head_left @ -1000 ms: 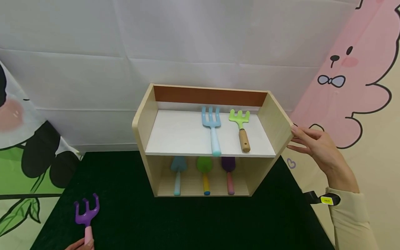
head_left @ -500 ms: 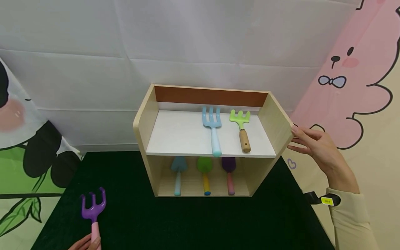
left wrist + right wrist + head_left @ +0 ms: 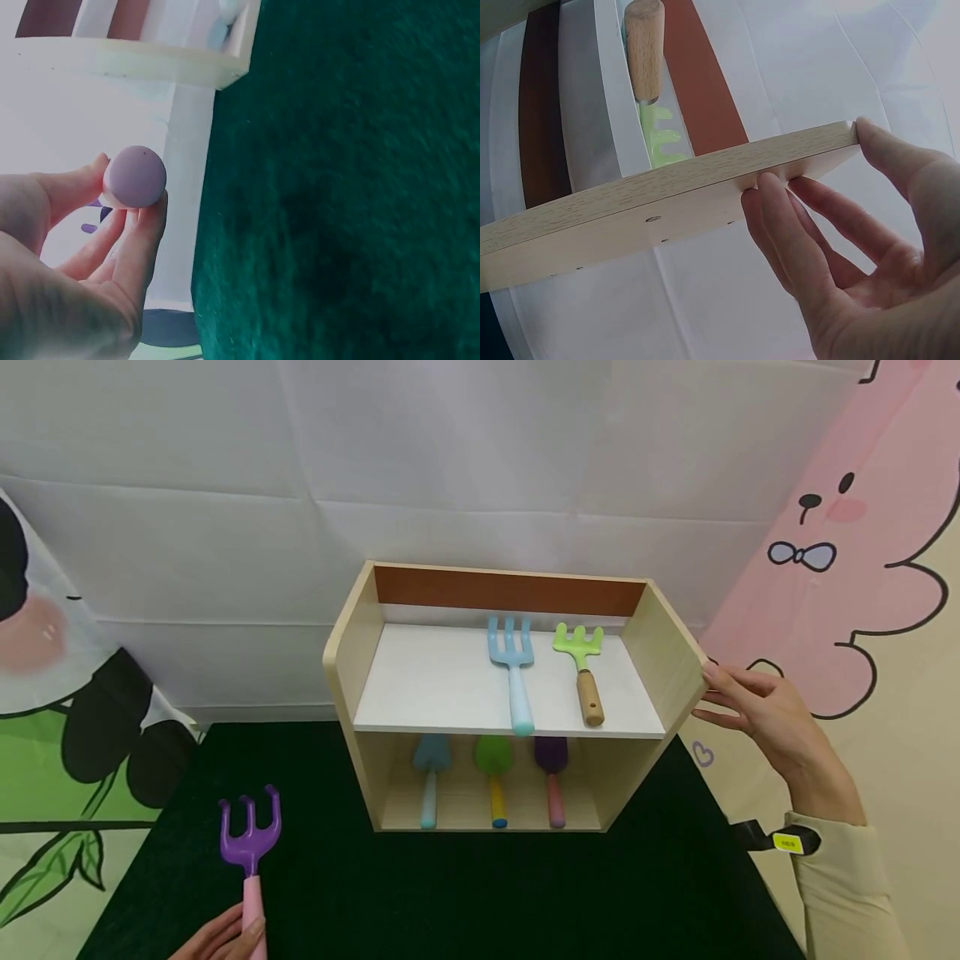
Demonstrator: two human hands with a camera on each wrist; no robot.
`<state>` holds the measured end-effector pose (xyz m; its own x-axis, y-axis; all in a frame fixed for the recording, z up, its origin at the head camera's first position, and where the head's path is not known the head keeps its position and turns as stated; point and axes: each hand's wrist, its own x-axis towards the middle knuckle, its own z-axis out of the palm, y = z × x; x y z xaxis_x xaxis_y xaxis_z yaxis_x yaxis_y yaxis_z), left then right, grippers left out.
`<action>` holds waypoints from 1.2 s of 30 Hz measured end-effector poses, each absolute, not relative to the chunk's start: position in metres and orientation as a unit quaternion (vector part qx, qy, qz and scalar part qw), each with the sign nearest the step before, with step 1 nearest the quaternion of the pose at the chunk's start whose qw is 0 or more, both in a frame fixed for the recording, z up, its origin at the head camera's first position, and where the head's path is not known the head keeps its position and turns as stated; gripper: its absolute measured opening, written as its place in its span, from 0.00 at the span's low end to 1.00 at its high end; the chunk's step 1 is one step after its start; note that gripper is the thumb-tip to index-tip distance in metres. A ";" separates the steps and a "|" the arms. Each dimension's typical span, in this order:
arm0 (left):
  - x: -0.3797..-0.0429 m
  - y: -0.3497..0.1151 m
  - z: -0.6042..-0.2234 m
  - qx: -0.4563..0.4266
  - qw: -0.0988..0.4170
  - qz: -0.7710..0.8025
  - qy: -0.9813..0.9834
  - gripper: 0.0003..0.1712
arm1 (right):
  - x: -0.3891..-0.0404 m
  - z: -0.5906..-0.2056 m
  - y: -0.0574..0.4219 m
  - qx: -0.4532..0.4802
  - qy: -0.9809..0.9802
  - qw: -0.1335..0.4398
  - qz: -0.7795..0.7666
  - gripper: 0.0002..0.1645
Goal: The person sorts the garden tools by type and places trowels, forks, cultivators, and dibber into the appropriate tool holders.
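Observation:
My left hand (image 3: 222, 935) pinches the pink handle of a purple three-pronged toy hand rake (image 3: 249, 846), its prongs pointing up. The handle's round end faces the left wrist camera, between thumb and fingers. My right hand (image 3: 768, 714) holds the right side panel of a small wooden shelf (image 3: 345, 672), thumb on the front edge and fingertips against the outer face. On its white upper board lie a light blue fork (image 3: 517, 681) and a green hand rake (image 3: 587, 681) with a wooden handle. The lower level holds a blue trowel (image 3: 430, 777), a green-and-yellow shovel (image 3: 495, 777) and a purple-and-pink shovel (image 3: 554, 781).
The shelf stands on a dark green cloth-covered table (image 3: 480, 893). A white sheet (image 3: 465, 452) hangs behind it. Cartoon-printed walls flank the table, with a pink bear (image 3: 832, 560) at the right.
My left hand has carried the purple hand rake rightward and up in the head view, turning it more upright. My right hand keeps its hold on the shelf's side panel.

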<state>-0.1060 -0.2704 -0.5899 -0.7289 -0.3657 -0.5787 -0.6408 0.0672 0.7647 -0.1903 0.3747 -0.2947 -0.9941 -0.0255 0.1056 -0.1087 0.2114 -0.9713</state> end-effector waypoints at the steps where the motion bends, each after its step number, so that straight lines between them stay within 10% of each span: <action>1: -0.106 -0.269 -0.587 -0.346 0.117 0.588 0.722 0.63 | -0.190 -0.295 0.375 0.044 -0.775 0.033 0.630 0.21; 36: -0.080 -0.185 -0.510 -0.249 0.028 0.527 0.812 0.45 | -0.189 -0.295 0.374 0.042 -0.771 0.031 0.634 0.21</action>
